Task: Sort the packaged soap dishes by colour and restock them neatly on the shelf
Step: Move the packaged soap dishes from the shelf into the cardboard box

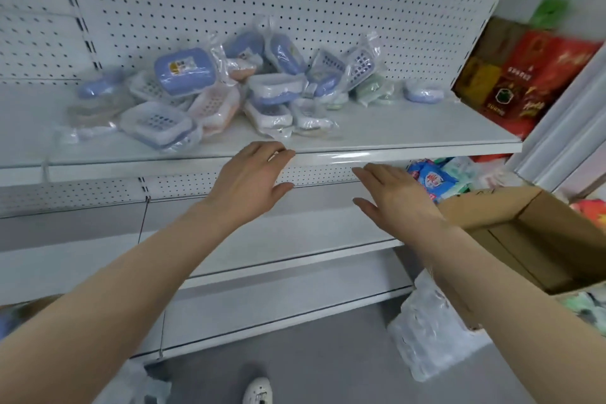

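A jumbled heap of soap dishes in clear plastic bags lies on the white shelf, against the pegboard back. Most are blue, such as the lidded one on top; a pink one sits near the front, and a green one lies toward the right. One blue dish rests apart at the far right. My left hand hovers at the shelf's front edge, fingers spread, holding nothing. My right hand is just below that edge, flat and empty.
An open cardboard box stands at my right, by the forearm. Red gift bags fill the neighbouring unit. Blue and green packets lie on the lower shelf. A clear plastic bag rests on the grey floor.
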`<control>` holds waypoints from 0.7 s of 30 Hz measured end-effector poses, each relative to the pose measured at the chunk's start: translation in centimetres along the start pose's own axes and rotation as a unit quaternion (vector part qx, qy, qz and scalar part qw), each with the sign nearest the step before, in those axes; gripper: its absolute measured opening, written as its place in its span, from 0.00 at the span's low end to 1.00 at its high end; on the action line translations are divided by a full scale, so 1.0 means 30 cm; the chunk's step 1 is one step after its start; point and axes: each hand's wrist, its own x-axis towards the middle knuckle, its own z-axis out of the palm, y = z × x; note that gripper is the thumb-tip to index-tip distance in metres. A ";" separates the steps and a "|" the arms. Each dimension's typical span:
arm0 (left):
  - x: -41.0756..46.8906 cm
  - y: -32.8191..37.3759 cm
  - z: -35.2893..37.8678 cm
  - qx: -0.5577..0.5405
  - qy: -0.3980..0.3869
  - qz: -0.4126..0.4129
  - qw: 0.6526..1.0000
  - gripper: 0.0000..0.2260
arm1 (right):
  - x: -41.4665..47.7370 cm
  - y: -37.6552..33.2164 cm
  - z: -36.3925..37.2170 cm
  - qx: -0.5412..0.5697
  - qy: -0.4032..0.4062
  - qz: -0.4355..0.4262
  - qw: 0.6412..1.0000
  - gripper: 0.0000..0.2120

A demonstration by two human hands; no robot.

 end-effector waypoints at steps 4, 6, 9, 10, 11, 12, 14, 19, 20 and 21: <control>0.230 -0.078 0.078 0.009 -0.005 -0.002 1.000 0.25 | 0.144 0.126 0.068 -0.002 0.019 0.011 1.000 0.24; 0.339 -0.129 0.108 0.015 -0.007 -0.010 1.000 0.26 | 0.224 0.181 0.108 -0.001 0.025 0.012 1.000 0.24; 0.492 -0.219 0.160 0.021 -0.018 -0.004 1.000 0.26 | 0.342 0.255 0.169 -0.006 0.024 0.024 0.999 0.25; 0.538 -0.252 0.181 0.030 -0.021 -0.006 0.999 0.26 | 0.378 0.276 0.189 -0.008 0.023 0.029 0.999 0.25; 0.577 -0.285 0.204 0.041 -0.022 -0.010 0.999 0.25 | 0.414 0.294 0.209 -0.008 0.022 0.034 0.999 0.25; 0.612 -0.314 0.224 0.051 -0.024 -0.018 0.998 0.25 | 0.449 0.310 0.228 -0.005 0.021 0.040 0.999 0.25; 0.666 -0.361 0.260 0.065 -0.042 -0.047 0.996 0.25 | 0.513 0.333 0.263 0.003 0.012 0.051 0.999 0.25; 0.768 -0.432 0.341 0.108 -0.121 -0.114 0.980 0.28 | 0.686 0.384 0.343 0.025 -0.004 0.057 0.998 0.28; 0.780 -0.440 0.351 0.114 -0.128 -0.119 0.978 0.28 | 0.727 0.390 0.358 0.035 0.002 0.061 0.998 0.28; 0.791 -0.447 0.360 0.121 -0.134 -0.122 0.976 0.28 | 0.769 0.391 0.374 0.047 0.006 0.066 0.997 0.28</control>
